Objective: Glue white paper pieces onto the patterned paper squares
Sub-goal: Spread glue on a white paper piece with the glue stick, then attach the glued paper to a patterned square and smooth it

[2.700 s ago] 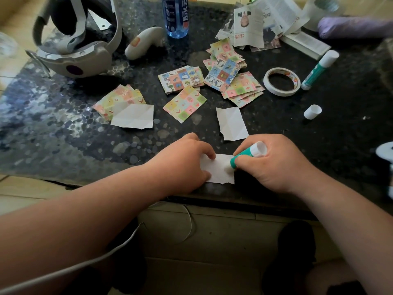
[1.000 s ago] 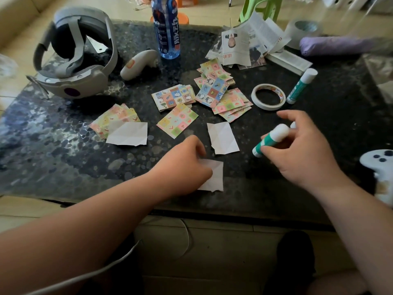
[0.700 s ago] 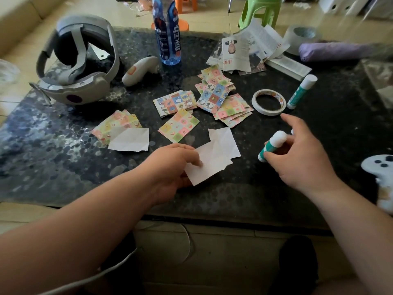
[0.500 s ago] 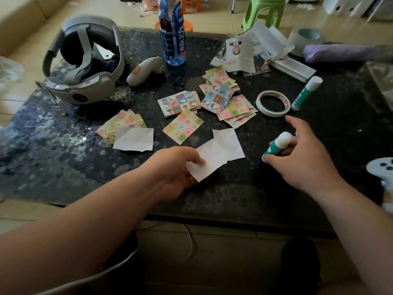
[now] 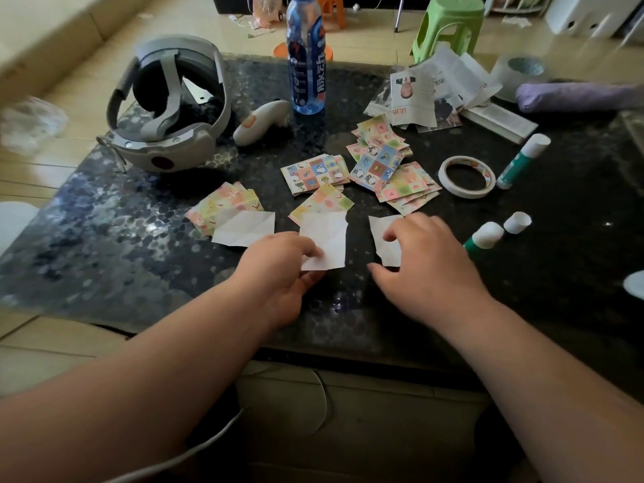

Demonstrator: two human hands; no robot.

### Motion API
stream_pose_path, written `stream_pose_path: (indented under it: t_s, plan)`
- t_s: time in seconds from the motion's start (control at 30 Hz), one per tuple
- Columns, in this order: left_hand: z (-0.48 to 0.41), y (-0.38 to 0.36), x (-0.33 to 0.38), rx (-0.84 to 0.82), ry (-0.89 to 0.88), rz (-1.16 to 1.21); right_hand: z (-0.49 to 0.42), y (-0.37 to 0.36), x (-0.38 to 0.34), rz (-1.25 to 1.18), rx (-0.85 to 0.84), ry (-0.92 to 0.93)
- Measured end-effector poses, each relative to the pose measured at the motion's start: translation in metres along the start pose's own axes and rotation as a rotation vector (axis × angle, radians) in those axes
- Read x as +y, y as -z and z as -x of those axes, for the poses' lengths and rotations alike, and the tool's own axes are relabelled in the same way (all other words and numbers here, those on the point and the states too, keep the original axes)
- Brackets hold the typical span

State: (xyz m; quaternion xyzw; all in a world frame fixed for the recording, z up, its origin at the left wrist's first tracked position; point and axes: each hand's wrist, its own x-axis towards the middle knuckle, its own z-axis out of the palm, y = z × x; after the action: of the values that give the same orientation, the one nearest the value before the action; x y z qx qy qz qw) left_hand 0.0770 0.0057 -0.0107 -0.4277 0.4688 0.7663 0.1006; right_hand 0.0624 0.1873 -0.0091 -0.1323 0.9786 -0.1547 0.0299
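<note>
Reaching over the near edge of the dark speckled counter (image 5: 104, 259), the person's two bare forearms led to both hands working side by side. The left hand (image 5: 278, 270) pinched the lower corner of a white paper piece (image 5: 326, 240) between thumb and fingers, and the top of that sheet overlapped a pastel patterned square (image 5: 322, 202). The right hand (image 5: 423, 266) was spread open, gripping nothing, its fingers arched over a second white piece (image 5: 381, 235) lying flat on the counter; whether the fingertips touched the paper I could not tell. Just right of that hand lay an uncapped green glue stick (image 5: 484, 237), with its loose white cap (image 5: 517, 222) standing just beside it.

To the left, a third white sheet (image 5: 244, 228) covered part of a fanned stack of pale squares (image 5: 223, 202). Farther back sat more patterned squares in a loose heap (image 5: 383, 165) and a small separate pile (image 5: 315, 172). A roll of tape (image 5: 467, 176) and a capped glue stick (image 5: 522, 160) lay to the right of the heap.

Beyond these stood a blue drink bottle (image 5: 306, 71), with a white controller (image 5: 259, 122) and a grey VR headset (image 5: 167, 106) to its left, and crumpled printed pages (image 5: 428, 92) to its right. A purple folded umbrella (image 5: 575, 97) lay at the far right edge.
</note>
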Motion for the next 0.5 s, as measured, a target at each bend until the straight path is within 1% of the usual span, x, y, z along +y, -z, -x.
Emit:
stream_pose_path:
  t_s: [0.07,0.17,0.4,0.5]
  plan:
    - [0.003,0.003,0.000,-0.019,-0.012,0.005,-0.006,-0.005,-0.005,0.040,-0.071,-0.104]
    - [0.007,0.007,0.002,-0.033,-0.013,-0.048,-0.010,-0.011,-0.009,0.102,-0.081,-0.177]
    - [0.011,0.007,0.002,-0.118,0.027,-0.106,-0.019,-0.011,-0.014,0.132,-0.044,-0.213]
    - [0.012,0.007,-0.002,-0.181,0.081,-0.105,-0.021,-0.006,-0.012,0.074,-0.026,-0.238]
